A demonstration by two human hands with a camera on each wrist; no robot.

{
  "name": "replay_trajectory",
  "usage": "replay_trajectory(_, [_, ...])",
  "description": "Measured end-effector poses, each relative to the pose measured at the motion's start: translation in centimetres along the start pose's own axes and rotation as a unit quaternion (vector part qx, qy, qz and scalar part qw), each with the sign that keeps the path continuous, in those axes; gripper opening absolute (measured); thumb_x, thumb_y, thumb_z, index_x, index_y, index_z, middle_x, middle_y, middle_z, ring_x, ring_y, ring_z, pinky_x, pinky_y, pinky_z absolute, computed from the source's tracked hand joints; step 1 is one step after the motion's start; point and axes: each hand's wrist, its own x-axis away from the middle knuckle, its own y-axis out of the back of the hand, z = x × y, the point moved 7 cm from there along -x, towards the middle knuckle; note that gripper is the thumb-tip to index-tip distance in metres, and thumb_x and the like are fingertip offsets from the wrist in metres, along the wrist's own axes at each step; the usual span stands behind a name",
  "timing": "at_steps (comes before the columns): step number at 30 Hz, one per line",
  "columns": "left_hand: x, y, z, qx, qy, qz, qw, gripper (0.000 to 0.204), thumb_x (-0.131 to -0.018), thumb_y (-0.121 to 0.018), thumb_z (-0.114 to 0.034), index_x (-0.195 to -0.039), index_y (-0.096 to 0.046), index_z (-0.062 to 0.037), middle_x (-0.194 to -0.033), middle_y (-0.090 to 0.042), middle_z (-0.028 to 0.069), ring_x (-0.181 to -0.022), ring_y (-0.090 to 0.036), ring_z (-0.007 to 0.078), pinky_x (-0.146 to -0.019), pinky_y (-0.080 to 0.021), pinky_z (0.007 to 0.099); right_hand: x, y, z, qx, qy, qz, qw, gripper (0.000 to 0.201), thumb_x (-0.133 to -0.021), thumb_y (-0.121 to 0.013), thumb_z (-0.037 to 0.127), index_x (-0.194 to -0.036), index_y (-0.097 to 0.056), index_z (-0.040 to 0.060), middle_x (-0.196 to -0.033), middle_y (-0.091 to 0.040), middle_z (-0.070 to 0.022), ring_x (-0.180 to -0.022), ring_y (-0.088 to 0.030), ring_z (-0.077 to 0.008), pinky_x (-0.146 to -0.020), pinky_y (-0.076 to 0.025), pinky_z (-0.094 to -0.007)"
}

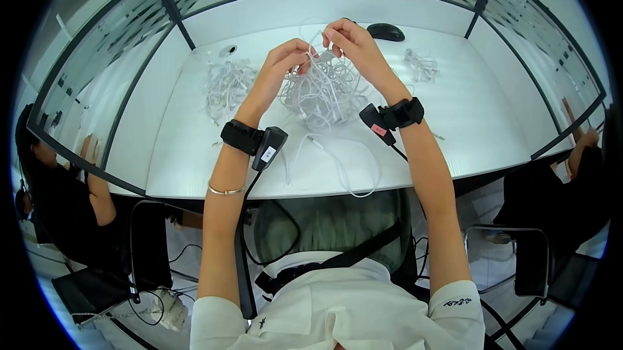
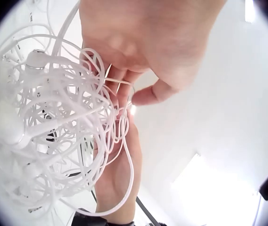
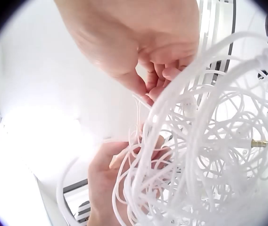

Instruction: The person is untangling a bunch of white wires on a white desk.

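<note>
A big tangle of white earphone cords (image 1: 324,93) hangs and lies below both hands over the desk. My left hand (image 1: 285,61) grips strands at its upper left, fingers curled in among the loops. On the upper right, my right hand (image 1: 357,45) pinches a thin cord between thumb and fingers, as the right wrist view shows. A white earbud (image 2: 37,59) stands out of the tangle in the left wrist view. In the right wrist view a gold plug (image 3: 259,143) pokes from the strands. Some fingertips are hidden behind cords.
Another heap of white cords (image 1: 227,90) lies left on the white desk (image 1: 175,149), a small bundle (image 1: 422,65) right. A black mouse (image 1: 385,32) sits at the back. One loose cord (image 1: 378,171) loops to the front edge. Partitions enclose the desk; people sit either side.
</note>
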Motion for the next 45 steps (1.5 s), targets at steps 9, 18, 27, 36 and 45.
replay_trajectory(9, [-0.1, -0.3, 1.2, -0.062, 0.011, -0.01, 0.998, 0.017, -0.089, -0.064, -0.021, -0.088, -0.06, -0.0052, -0.074, -0.056, -0.0047, -0.07, -0.045, 0.0018, -0.063, -0.034, 0.0183, 0.6, -0.1, 1.2, 0.204, -0.047, -0.002, 0.978, 0.017, -0.087, -0.058, 0.017, -0.097, -0.061, 0.0046, -0.063, -0.052, -0.0012, -0.052, -0.046, -0.0054, -0.049, -0.036, -0.0215])
replay_trajectory(18, [0.5, -1.4, -0.5, -0.165, -0.025, -0.03, 0.986, 0.015, -0.084, -0.066, -0.016, -0.087, -0.058, -0.0039, -0.057, -0.033, -0.0058, -0.056, -0.028, 0.0055, -0.052, -0.025, 0.0236, 0.5, 3.4, -0.8, 0.039, -0.083, -0.127, 0.988, 0.022, -0.083, -0.053, 0.013, -0.098, -0.062, 0.0001, -0.059, -0.056, -0.0067, -0.041, -0.048, -0.0094, -0.041, -0.036, -0.022])
replay_trajectory(27, [0.1, 0.0, 0.2, -0.161, -0.049, -0.067, 0.983, 0.014, -0.087, -0.064, -0.016, -0.09, -0.06, -0.0029, -0.061, -0.033, -0.0075, -0.057, -0.028, 0.0033, -0.053, -0.022, 0.0223, 2.1, -2.2, 6.5, 0.457, 0.292, -0.099, 0.834, 0.027, -0.079, -0.061, 0.008, -0.105, -0.063, 0.0137, -0.1, -0.062, -0.0002, -0.095, -0.058, -0.0192, -0.09, -0.04, -0.0353])
replay_trajectory(36, [0.4, -0.3, -0.5, -0.163, -0.04, -0.063, 0.984, 0.017, -0.088, -0.063, -0.02, -0.09, -0.063, -0.0035, -0.06, -0.034, -0.0073, -0.059, -0.029, 0.005, -0.057, -0.025, 0.0236, 1.4, -1.3, 5.4, 0.445, 0.206, -0.048, 0.87, 0.004, -0.081, -0.066, 0.016, -0.082, -0.068, 0.0123, -0.076, -0.063, 0.0039, -0.081, -0.056, -0.0149, -0.085, -0.038, -0.0315])
replay_trajectory(45, [0.7, -1.5, -0.2, -0.138, 0.005, -0.018, 0.99, 0.023, -0.094, -0.056, -0.022, -0.091, -0.062, -0.0001, -0.076, -0.053, -0.0024, -0.071, -0.042, 0.0054, -0.064, -0.034, 0.0215, -2.5, 3.8, 6.8, 0.15, 0.122, -0.174, 0.966, 0.019, -0.087, -0.06, 0.02, -0.089, -0.064, 0.0014, -0.077, -0.066, -0.0044, -0.055, -0.059, -0.0093, -0.051, -0.044, -0.0223])
